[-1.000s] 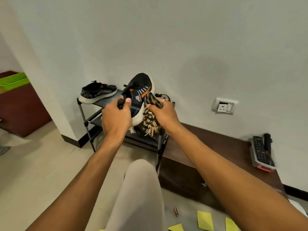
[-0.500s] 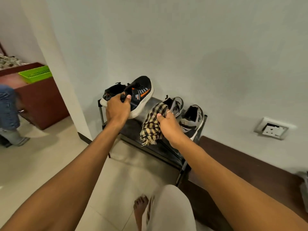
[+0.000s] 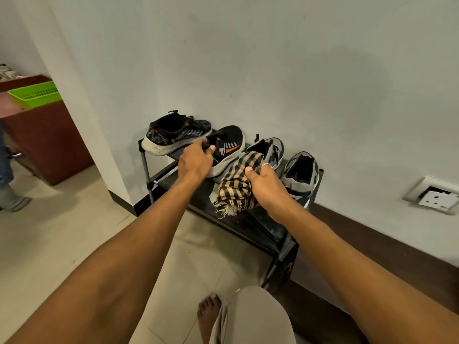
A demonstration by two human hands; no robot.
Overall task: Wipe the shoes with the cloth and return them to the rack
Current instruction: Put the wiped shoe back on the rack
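Note:
My left hand [image 3: 196, 163] grips the heel of a black sneaker [image 3: 227, 147] with orange and white marks, which sits on the top shelf of the black shoe rack [image 3: 250, 227]. Its matching sneaker [image 3: 173, 137] lies on its side to the left on the same shelf. My right hand [image 3: 264, 186] holds a bunched brown-and-cream checked cloth [image 3: 237, 186] over the shelf. Two grey and white sneakers [image 3: 301, 176] stand at the rack's right end, partly hidden by the cloth and my hand.
The rack stands against a white wall. A dark wooden low cabinet [image 3: 372, 259] adjoins it on the right, below a wall socket [image 3: 433, 198]. At far left, a brown cabinet carries a green basket [image 3: 34, 94], and another person's leg [image 3: 7, 184] stands there. My bare foot [image 3: 208, 316] rests on the tiled floor.
My left hand has lowered the black sneaker from the air onto the top shelf beside its pair. My right hand with the cloth has dropped away from the shoe. The view shifted left.

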